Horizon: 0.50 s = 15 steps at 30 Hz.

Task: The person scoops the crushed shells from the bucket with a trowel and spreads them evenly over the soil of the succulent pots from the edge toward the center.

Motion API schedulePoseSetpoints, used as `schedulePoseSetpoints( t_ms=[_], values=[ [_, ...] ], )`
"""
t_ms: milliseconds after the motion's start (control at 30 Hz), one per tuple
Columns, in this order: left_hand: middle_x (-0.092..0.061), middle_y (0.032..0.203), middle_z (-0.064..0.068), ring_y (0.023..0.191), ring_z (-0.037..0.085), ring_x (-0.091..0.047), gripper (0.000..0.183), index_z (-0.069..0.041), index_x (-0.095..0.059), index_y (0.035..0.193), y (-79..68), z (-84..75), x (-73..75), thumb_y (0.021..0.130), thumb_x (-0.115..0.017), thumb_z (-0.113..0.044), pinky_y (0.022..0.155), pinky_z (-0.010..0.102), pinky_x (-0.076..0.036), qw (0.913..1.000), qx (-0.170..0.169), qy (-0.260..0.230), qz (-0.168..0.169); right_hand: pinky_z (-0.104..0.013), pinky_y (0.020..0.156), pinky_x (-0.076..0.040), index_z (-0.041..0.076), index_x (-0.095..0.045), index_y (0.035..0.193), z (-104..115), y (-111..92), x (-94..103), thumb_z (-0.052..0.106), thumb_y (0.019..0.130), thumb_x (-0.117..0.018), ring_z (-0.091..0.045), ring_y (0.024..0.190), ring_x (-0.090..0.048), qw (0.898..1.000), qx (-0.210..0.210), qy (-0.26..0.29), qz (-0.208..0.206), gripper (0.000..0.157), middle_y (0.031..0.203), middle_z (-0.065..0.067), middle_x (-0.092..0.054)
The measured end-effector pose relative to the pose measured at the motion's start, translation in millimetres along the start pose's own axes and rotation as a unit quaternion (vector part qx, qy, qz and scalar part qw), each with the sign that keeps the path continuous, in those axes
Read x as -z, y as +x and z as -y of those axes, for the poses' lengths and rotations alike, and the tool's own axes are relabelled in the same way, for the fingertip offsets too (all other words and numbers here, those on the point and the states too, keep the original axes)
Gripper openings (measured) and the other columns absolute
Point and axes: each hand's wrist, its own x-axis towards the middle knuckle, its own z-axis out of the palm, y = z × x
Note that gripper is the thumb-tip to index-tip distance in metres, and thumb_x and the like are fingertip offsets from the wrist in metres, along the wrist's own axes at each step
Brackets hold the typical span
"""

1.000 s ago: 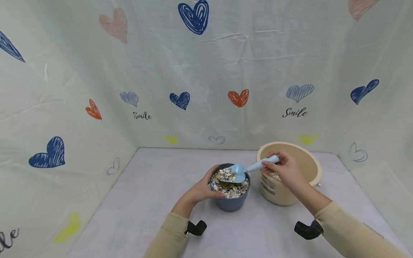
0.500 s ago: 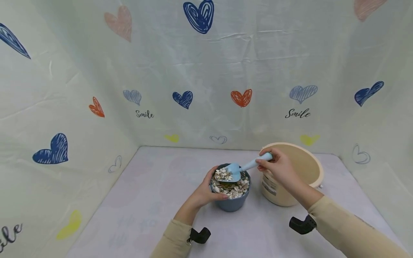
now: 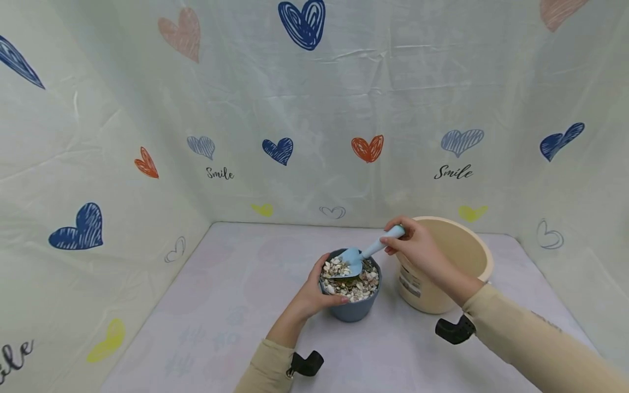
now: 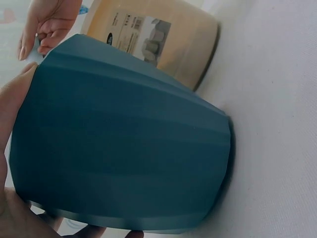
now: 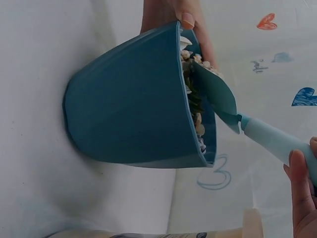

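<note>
My left hand grips the near left side of a blue-grey flowerpot, its thumb lying along the rim. White and tan shells or stone chips fill the pot almost to the top, and some green shows among them in the right wrist view. With curled fingers my right hand holds the handle of a light blue hand trowel. The trowel blade tilts down into the pot mouth, with several chips on and around it. Beneath the blade, part of the pot's contents is hidden.
A cream bucket with a printed label stands right of the pot, partly behind my right arm. The pale table meets a white curtain printed with hearts at its back edge.
My right hand has moved left and slightly up, and the trowel handle stands steeper. The blade has shifted left over the pot. My left hand keeps its hold on the flowerpot.
</note>
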Motion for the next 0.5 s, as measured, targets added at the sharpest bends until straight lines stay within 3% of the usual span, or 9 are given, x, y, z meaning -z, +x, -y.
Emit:
schedulePoseSetpoints(
  t_ms=[500],
  values=[
    [-0.013,0.157,0.022,0.142,0.047,-0.013,0.112,-0.017,-0.014,0.157,-2.3,0.9,-3.3,0.072,-0.086,-0.014,0.107,0.067,-0.016,0.9997,0.004,-0.013,-0.019,-0.033,0.065,-0.057,-0.001,-0.062,0.109,14.0,13.0,-3.1,0.006,0.090,-0.071,-0.021,0.070,-0.066,0.999,0.021,-0.040,0.028,0.023,0.087,-0.014,-0.066]
  ],
)
